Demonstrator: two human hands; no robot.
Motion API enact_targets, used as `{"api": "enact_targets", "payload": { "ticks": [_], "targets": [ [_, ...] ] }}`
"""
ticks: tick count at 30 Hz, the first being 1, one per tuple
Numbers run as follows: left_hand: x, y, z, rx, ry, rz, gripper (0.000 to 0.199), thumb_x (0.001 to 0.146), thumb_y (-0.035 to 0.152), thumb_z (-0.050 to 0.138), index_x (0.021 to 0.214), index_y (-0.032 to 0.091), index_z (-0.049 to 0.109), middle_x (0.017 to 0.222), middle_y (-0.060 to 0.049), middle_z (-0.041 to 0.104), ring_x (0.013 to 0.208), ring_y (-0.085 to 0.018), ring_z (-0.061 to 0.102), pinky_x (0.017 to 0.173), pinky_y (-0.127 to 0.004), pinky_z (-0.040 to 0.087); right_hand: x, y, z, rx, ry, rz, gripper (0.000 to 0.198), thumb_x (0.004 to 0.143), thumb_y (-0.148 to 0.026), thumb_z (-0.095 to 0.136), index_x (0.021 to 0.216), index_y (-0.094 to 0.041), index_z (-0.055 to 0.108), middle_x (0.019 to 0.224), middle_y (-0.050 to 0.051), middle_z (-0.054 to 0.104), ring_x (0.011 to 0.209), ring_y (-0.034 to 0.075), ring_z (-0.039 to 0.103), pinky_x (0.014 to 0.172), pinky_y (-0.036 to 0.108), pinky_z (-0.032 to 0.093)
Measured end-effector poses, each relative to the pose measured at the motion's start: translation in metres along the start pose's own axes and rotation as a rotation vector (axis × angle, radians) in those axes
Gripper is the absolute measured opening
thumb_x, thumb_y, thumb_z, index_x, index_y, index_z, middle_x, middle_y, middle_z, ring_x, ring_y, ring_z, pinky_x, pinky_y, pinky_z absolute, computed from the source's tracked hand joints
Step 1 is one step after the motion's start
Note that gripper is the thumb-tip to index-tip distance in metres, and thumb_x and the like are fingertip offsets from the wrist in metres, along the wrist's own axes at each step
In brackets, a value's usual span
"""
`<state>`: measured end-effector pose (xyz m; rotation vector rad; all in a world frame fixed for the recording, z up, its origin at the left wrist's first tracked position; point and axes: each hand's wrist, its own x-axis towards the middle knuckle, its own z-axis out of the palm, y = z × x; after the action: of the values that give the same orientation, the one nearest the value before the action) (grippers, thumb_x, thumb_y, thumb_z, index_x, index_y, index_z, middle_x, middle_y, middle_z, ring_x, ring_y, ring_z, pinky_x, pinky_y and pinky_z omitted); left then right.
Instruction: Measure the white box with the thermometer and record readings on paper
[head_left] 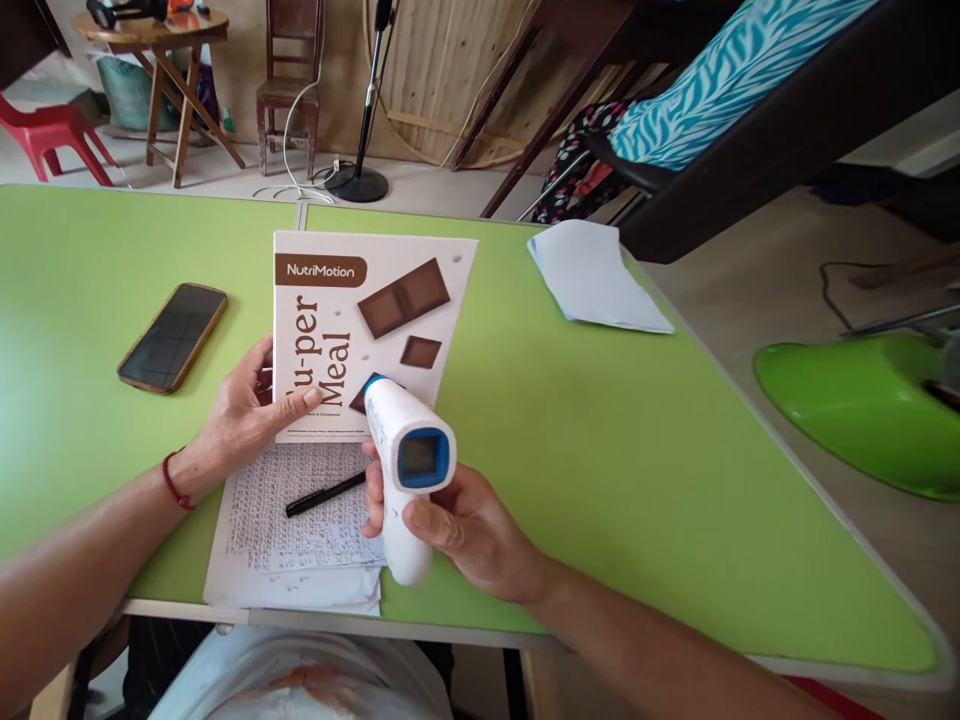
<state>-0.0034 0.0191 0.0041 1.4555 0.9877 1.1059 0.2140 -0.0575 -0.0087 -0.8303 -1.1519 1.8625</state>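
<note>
My left hand [251, 405] grips the lower left side of a white NutriMotion meal box [405, 260], thumb across its front and fingers behind. The box stands up from the table, with brown chocolate pieces printed on it. In my right hand [472, 530] is a white and blue infrared thermometer [409, 425], held by its handle. Its nose points at the lower part of the box, and its dark screen faces me. Below the box lie handwritten sheets of paper [300, 540] with a black pen [324, 495] on top.
On the green table [600, 480], a smartphone [172, 338] lies to the left and folded white papers [592, 280] at the far right. Beyond the table stand a microphone stand [360, 180], a wooden chair [291, 90] and a small round table [150, 35]. A green plastic seat [862, 410] is at right.
</note>
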Motion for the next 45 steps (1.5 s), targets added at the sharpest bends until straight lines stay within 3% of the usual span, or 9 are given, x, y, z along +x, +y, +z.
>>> {"api": "enact_targets", "payload": {
  "ticks": [6,22,36,45],
  "targets": [
    [0.003,-0.0035,0.0001,-0.06,-0.075,0.052,0.057,0.069,0.03,0.086,0.115,0.02,0.056,0.119,-0.01,0.067,0.104,-0.03,0.068,0.081,-0.041,0.064,-0.0002,-0.0031,0.0002,-0.037,0.002,-0.012,0.038,0.079,-0.052,0.07,0.09,-0.019,0.057,0.082,0.003,0.061,0.072,0.015,0.064,0.066,0.033,0.055],
    [0.0041,-0.006,-0.0041,0.034,-0.067,0.029,0.056,0.067,0.033,0.088,0.112,0.021,0.057,0.111,-0.009,0.07,0.103,-0.031,0.067,0.08,-0.042,0.062,0.0008,0.001,-0.0012,-0.038,0.015,-0.057,0.037,0.08,-0.052,0.07,0.089,-0.018,0.058,0.077,0.003,0.065,0.067,0.013,0.063,0.063,0.031,0.053],
    [0.0046,-0.0091,-0.0079,0.089,-0.087,0.021,0.054,0.068,0.035,0.086,0.112,0.019,0.059,0.11,-0.01,0.07,0.093,-0.029,0.069,0.061,-0.033,0.061,0.0022,0.0013,0.0002,-0.041,0.003,-0.067,0.038,0.081,-0.051,0.069,0.097,-0.019,0.057,0.077,0.003,0.064,0.069,0.014,0.062,0.065,0.033,0.054],
    [0.0028,-0.0031,-0.006,0.074,-0.042,0.045,0.052,0.068,0.038,0.086,0.108,0.018,0.059,0.109,-0.011,0.069,0.1,-0.032,0.067,0.079,-0.045,0.062,0.0027,0.0003,-0.0021,-0.071,-0.028,-0.094,0.039,0.08,-0.051,0.069,0.098,-0.018,0.058,0.077,0.003,0.064,0.068,0.015,0.062,0.063,0.032,0.054]
  ]
}}
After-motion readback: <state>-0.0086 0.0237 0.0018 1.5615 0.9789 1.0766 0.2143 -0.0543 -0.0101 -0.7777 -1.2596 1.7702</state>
